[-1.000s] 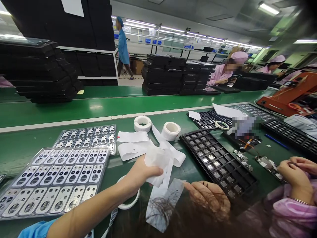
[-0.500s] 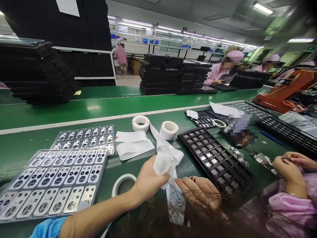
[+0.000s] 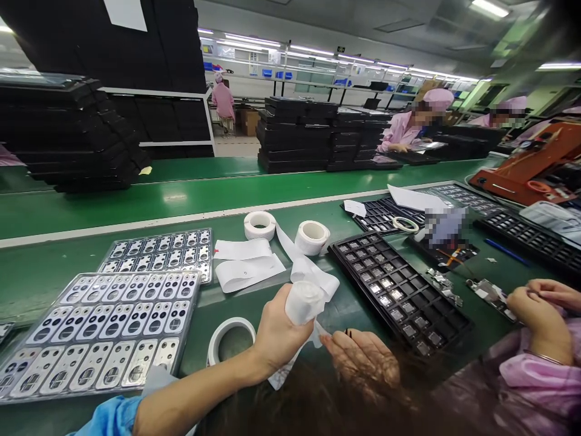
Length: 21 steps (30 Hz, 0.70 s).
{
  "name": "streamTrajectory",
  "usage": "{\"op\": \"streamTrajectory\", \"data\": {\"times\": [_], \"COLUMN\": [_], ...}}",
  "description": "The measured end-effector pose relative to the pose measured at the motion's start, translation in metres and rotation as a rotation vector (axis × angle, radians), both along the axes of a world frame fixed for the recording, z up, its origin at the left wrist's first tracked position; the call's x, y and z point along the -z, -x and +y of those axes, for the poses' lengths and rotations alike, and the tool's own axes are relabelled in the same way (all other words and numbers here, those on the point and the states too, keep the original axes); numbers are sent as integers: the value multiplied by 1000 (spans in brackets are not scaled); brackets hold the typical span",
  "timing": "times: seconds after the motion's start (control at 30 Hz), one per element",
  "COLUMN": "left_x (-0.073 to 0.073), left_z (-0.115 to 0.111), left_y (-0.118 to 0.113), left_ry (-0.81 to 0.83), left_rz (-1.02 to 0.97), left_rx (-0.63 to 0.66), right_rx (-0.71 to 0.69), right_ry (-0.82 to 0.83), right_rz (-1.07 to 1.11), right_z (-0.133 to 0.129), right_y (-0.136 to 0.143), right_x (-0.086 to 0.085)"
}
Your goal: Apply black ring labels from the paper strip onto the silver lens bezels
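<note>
Left hand (image 3: pixel 276 333): lower centre of frame, fingers curled tight around a wad of white liner strip (image 3: pixel 305 301), thumb pressed on top.
Silver trays (image 3: pixel 97 330): lower left, two clear-covered trays of metal camera-ring parts, one behind the other, on the green bench (image 3: pixel 40 266).
Tape ring (image 3: pixel 230 339): white, flat on the bench just left of the left wrist.
Liner strip run: loose tail hung below the fist; the rest looped up to two white rolls (image 3: pixel 311 237) at mid-frame.
Right hand (image 3: pixel 363 360): lower centre-right, palm up, fingers loosely spread, holding nothing firmly; fingertips just beside the strip tail, contact not clear.
Black tray (image 3: pixel 399 297): right of centre, gridded pockets with small parts.
Co-worker's hands (image 3: pixel 540 309): right edge, pink sleeve, closed together over small parts.
</note>
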<state>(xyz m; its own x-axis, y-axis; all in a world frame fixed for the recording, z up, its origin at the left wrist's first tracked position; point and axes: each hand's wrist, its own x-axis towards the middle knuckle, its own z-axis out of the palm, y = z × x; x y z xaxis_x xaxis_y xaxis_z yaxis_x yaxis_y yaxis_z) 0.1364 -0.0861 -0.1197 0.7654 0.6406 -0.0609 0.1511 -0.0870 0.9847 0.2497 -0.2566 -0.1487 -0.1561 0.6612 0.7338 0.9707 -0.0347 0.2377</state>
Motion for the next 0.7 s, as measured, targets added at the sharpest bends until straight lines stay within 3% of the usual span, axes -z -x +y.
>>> {"op": "streamTrajectory", "data": {"times": [0.17,0.33,0.43,0.53,0.7], "left_x": [3,-7,-14,-13,-6], "left_z": [1,12,18,23,32], "left_y": [-2,-5,-5,-7,-8], "left_ry": [-18,-72,-84,-47,38], "left_rz": [-28,-9,8,-5,-36], "left_rx": [16,112,112,76,31], "right_rx": [2,39,46,72,109], "right_ry": [-79,149,224,176,44], "right_rz": [609,1526,1898,2050,1942], "right_z": [5,17,22,23,14], "right_y": [4,2,0,-2,-8], "right_x": [14,-1,-5,-1,2]}}
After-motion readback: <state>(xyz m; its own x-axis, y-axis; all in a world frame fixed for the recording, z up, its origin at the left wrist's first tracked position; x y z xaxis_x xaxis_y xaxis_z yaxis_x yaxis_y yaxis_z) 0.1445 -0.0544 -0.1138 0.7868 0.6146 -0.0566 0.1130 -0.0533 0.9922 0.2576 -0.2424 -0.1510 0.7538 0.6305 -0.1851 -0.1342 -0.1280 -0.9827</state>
